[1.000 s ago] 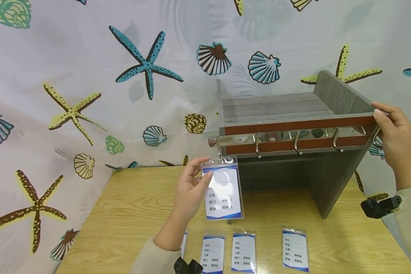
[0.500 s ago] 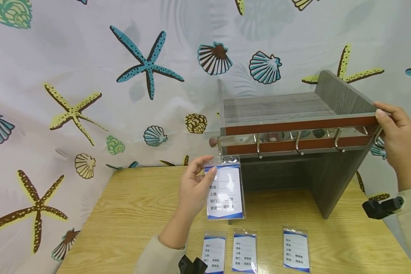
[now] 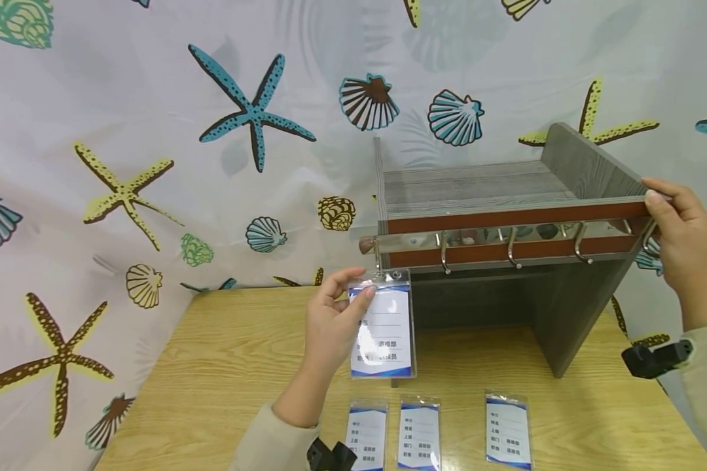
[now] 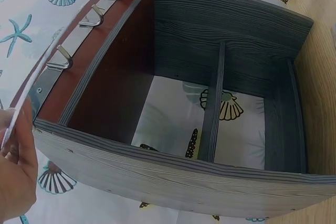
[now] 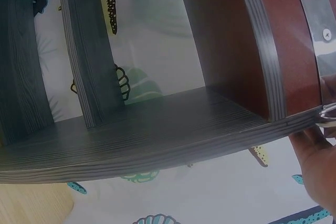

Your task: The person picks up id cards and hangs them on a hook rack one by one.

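My left hand (image 3: 332, 320) pinches a clear plastic badge holder (image 3: 385, 333) by its upper left corner, thumb in front. The holder hangs upright just below the leftmost hook (image 3: 378, 254); whether its slot is over the hook cannot be told. Seen edge-on in the left wrist view, the badge holder (image 4: 39, 74) runs in front of the metal hook rail (image 4: 46, 85). With thumb and fingers, my right hand (image 3: 686, 245) grips the right front corner of the grey wooden shelf (image 3: 477, 186). The right wrist view shows that hand (image 5: 317, 174) under the rail's end.
Several silver hooks, such as the middle hook (image 3: 511, 247), line the rail on a red-brown strip. On the wooden table (image 3: 224, 360) lie a left badge (image 3: 366, 435), a middle badge (image 3: 418, 432) and a right badge (image 3: 508, 428). A seashell-patterned cloth (image 3: 153, 98) hangs behind.
The badge holder in my left hand shifts slightly right, then slightly back left, staying below the leftmost hook. A badge glimpsed beside my left forearm is now hidden. My right hand keeps its grip.
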